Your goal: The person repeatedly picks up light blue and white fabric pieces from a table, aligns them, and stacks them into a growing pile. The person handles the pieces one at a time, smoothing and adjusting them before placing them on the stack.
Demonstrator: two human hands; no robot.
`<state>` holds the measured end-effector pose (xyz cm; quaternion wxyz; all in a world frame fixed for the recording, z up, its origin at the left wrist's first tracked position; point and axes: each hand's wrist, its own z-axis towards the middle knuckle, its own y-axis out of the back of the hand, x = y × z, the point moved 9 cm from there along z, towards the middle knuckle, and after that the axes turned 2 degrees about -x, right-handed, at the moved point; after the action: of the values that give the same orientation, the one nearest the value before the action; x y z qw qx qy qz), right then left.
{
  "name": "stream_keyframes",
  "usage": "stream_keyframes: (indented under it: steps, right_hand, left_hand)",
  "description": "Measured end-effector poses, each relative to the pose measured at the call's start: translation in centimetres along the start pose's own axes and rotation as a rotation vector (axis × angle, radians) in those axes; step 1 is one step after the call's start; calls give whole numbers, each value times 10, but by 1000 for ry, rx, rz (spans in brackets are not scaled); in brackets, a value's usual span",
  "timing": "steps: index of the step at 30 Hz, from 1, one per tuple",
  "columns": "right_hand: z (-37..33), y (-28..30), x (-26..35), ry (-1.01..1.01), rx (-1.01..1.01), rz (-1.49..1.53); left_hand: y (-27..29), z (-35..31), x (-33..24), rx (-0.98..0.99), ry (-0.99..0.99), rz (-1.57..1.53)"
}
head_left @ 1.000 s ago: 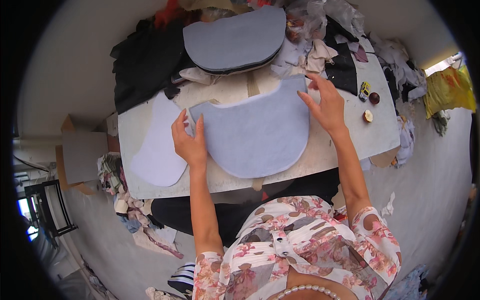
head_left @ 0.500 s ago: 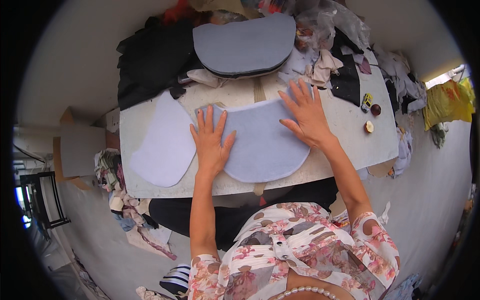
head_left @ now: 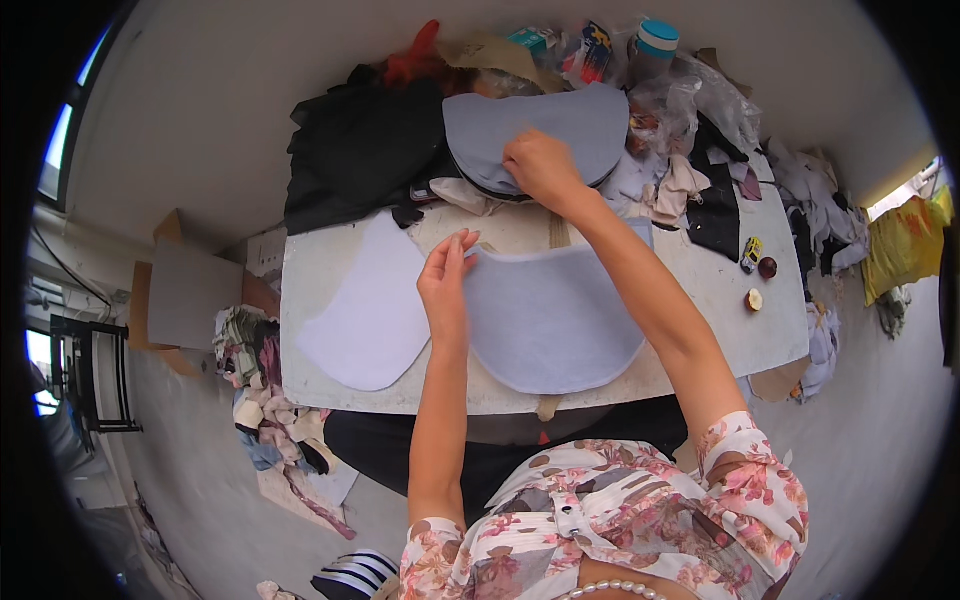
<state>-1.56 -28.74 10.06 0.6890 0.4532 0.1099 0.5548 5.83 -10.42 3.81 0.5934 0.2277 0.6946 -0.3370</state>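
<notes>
On the table lies a grey-blue fabric piece (head_left: 555, 320) with a curved lower edge and a pale rim. By its upper left corner is my left hand (head_left: 447, 275), fingers drawn together; whether they pinch the edge is hidden. My right hand (head_left: 545, 170) reaches across to a stack of similar grey half-round pieces (head_left: 595, 120) at the back. Its fingers curl against the top piece, with the fingertips out of sight. A white cut piece (head_left: 368, 310) lies flat to the left of the grey-blue one.
Black fabric (head_left: 360, 160) is heaped at the back left of the table (head_left: 700, 350). Plastic bags (head_left: 670, 105), a blue-lidded jar (head_left: 656, 45) and scraps crowd the back right. A small toy car (head_left: 751, 255) and two round brown things sit at the right. Cloth scraps hang beside both edges.
Both hands lay spread on the grey-blue piece before. My right hand has moved up to the stack and curled; my left hand has lifted and its fingers have come together. The view has shifted.
</notes>
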Motion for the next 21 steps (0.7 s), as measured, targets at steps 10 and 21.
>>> stream_keyframes:
  steps: [10, 21]
  right_hand:
    - [-48, 65, 63, 103, 426, 306]
    - [-20, 93, -23, 186, 300, -181]
  left_hand:
    - [-6, 70, 30, -22, 222, -401]
    - [-7, 6, -110, -142, -599, 355]
